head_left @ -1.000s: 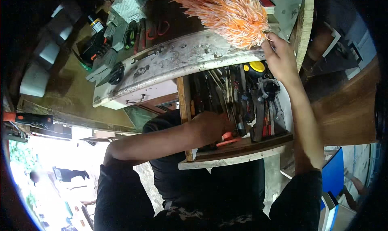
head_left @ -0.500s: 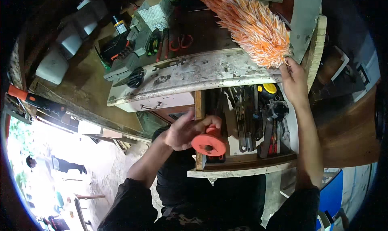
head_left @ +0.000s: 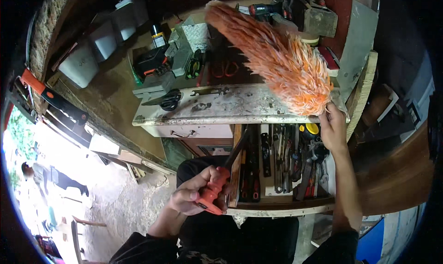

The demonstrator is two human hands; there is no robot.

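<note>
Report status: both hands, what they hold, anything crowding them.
Left hand shut on orange-handled tool, shaft over the open tool drawer. Right hand shut on fluffy orange feather duster above the worn white benchtop. Drawer crowded with hand tools.

The feather duster [head_left: 277, 56] at the upper middle of the frame was bright orange with pale tips. The tool handle [head_left: 211, 193] in my fingers was orange-red. The counter [head_left: 221, 108] edge was off-white, blotched dark. My sleeves [head_left: 341, 248] were black.

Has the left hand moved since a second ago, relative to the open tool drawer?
Yes. The left hand has come out of the open tool drawer toward its left edge, now gripping an orange-handled tool.
</note>
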